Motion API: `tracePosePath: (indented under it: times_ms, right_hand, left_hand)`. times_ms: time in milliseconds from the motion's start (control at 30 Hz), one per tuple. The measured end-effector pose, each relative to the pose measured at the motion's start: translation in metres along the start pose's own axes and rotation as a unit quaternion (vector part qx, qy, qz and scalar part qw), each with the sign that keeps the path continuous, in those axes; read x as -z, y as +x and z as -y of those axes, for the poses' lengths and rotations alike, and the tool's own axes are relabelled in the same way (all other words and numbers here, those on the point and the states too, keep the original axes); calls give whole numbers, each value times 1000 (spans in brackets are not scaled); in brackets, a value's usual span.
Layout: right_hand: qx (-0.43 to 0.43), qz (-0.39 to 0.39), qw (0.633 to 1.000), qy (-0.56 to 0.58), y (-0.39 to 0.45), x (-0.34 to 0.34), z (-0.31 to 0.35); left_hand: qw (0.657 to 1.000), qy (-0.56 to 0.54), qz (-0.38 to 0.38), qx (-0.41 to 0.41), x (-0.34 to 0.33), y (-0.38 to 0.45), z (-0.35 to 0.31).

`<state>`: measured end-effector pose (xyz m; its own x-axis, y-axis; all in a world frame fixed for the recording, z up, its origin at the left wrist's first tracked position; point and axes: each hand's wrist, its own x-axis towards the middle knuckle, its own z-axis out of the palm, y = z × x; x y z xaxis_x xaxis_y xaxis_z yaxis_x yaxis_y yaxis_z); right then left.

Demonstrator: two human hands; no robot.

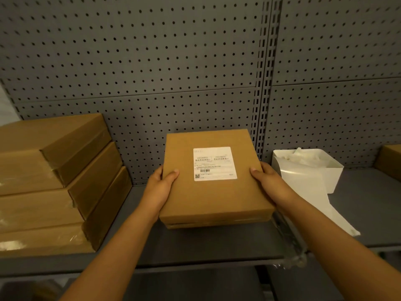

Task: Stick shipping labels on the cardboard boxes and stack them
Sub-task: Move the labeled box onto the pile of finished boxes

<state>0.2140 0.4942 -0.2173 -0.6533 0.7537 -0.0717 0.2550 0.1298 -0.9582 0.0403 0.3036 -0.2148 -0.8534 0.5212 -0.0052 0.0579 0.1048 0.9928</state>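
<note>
1. A person holds a flat cardboard box (214,179) with both hands over the middle of a grey shelf (217,246), in front of the pegboard back wall (152,61).
2. The left hand (161,187) grips the box's left edge, thumb curled over the top face; the right hand (268,181) grips the right edge the same way. Both grasps are closed firmly on the box.
3. A white shipping label (214,163) is already stuck flat on the top face of the box, so the labelling step for this one looks finished.
4. A second box edge (217,225) shows just under the held box. I cannot tell whether the held box already rests on it or hovers just above, so the stacking step is either under way or just being completed.
5. At the left end of the shelf sits a stack of larger cardboard boxes (54,183); no labels are visible on them from this angle, so they may be work left to do.
6. To the right, against the back wall, stands a white bin (334,170) holding what seem to be peeled backing scraps, with a strip of label backing paper (314,192) trailing from it toward the front edge.
7. Another cardboard box (390,161) is partly visible at the right end of the shelf.
</note>
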Motion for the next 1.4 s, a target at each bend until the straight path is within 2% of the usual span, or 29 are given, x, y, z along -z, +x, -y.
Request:
tracePosePath:
  times_ms: [233,400,633,800,1000,1167,1300,1400]
  right_hand:
    - [90,-59,993,50,-25,15,33]
    - [159,-92,980,76,-43,37,51]
    - [225,-103,960,134,-49,81,59]
    - [243,-94,954,152,-46,133,50]
    - [279,-89,952,92,-40,209,38]
    - [282,-79,949,116,-33,258,22]
    - [272,-101,948,127,-33,287,11]
    - [265,-145,943,139,-34,308,2]
  left_hand:
    - [989,-21,10,-146,4,-13,-43]
    - [978,-50,28,-202,-7,-20,-63]
    - [966,-71,39,-244,-41,-30,-88]
    - [960,-67,42,-270,-91,-42,-103]
    - [959,-71,20,-272,-166,-66,-120]
    - [957,-66,11,-281,-213,-83,-128]
    - [955,-62,17,-289,-244,-90,-135]
    - [955,-59,34,-290,-269,-87,-138]
